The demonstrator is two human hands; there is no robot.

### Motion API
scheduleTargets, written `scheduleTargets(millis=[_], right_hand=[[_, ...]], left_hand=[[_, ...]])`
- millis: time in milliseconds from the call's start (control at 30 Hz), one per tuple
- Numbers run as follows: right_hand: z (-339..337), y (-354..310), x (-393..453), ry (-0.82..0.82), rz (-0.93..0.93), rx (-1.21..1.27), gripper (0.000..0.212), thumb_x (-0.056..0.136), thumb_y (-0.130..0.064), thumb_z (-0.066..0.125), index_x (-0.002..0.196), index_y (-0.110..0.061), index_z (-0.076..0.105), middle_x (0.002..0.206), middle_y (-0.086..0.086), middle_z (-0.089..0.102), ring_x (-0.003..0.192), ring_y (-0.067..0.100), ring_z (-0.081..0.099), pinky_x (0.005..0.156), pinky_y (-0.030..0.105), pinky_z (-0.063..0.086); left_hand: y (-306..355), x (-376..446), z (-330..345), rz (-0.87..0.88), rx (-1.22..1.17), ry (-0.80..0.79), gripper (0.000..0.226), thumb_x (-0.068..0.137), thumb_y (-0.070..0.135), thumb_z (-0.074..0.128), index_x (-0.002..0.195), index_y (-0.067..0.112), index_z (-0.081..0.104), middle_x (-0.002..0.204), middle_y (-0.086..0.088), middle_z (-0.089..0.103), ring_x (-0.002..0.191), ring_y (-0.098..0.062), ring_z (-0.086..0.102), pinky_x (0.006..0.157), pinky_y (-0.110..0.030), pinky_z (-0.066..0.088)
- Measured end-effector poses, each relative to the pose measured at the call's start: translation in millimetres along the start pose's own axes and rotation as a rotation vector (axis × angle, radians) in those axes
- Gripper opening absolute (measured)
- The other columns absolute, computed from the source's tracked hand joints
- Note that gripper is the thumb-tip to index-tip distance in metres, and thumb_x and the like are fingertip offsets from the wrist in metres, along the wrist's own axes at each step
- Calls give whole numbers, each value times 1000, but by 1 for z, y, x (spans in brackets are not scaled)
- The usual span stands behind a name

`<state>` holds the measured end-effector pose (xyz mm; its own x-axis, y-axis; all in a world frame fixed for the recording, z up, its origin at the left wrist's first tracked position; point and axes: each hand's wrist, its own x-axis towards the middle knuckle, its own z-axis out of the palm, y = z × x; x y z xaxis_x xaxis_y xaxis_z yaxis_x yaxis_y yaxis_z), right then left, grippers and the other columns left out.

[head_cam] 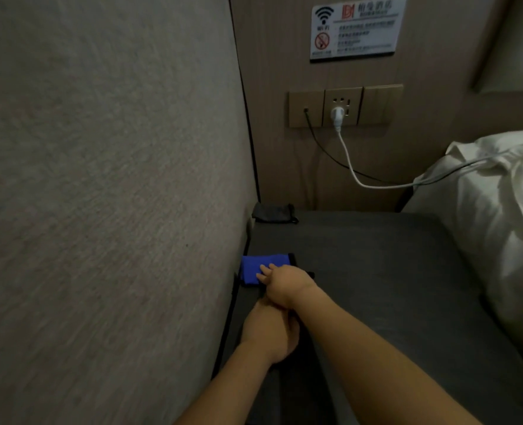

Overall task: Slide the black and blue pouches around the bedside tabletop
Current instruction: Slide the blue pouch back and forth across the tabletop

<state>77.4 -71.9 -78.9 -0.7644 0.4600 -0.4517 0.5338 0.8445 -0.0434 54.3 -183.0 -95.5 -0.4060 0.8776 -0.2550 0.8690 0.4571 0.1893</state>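
Looking down through the head camera, I count two bare hands, and they cross each other near the left edge of the tabletop (376,271). My right hand (284,282) reaches over to the left and lies flat on the blue pouch (258,268), with the fingers stretched out on the cloth; it presses on it and does not wrap around it. My left hand (274,331) is nearer to me, partly under the right forearm, with the fingers curled loosely. I cannot tell if it holds something, because the forearm hides the palm side.

I count two pouches. The blue one lies just beside the grey textured wall (100,194) on the left. It has a dark edge on its right end. The black pouch (274,213) lies well apart from it, in the far left corner of the tabletop, touching the wall.

Above the far edge I see one brown socket panel (376,104) with three sections. One white plug (337,115) sits in it, and its white cable (376,184) runs to the right over the white bedding (493,210). One thin black cable (330,154) hangs beside it. One sign (357,27) with a Wi-Fi mark is fixed higher up.
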Motion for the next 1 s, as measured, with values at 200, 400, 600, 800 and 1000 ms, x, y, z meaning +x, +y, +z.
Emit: scheduleTargets(millis=[200,400,600,800,1000], right_hand=[[19,57,-43,66,166,122,53,98,-17,29,149,-25,17,159,-4,5,145,18,13,117,40,20],[49,151,-121,145,397,170,54,96,-13,30,149,-21,21,158,1,10,145,14,15,117,28,15],[82,207,-183,241,593,293,55,94,-10,37,147,-23,28,157,2,16,144,10,18,113,21,15],[97,201,-190,338,670,355,53,94,-14,40,146,-23,31,157,-1,17,144,9,17,111,21,20],[107,172,-187,467,756,432,51,92,-15,44,142,-23,39,155,-5,23,143,8,20,109,25,27]], left_hand=[[-4,2,-6,180,93,-62,63,98,31,31,153,8,8,162,-7,1,151,-19,1,122,-31,8],[0,3,-2,161,110,-91,64,99,32,28,153,7,4,162,-8,-2,151,-20,-1,123,-32,6],[-2,11,-10,166,104,-84,59,100,28,27,153,8,11,162,-6,5,151,-17,6,122,-28,10],[-6,45,-32,149,144,-113,60,101,28,28,152,4,11,162,-10,3,151,-20,6,121,-30,11],[-11,87,-53,116,94,-193,51,103,19,23,151,2,17,161,-14,10,149,-25,13,121,-31,13]])
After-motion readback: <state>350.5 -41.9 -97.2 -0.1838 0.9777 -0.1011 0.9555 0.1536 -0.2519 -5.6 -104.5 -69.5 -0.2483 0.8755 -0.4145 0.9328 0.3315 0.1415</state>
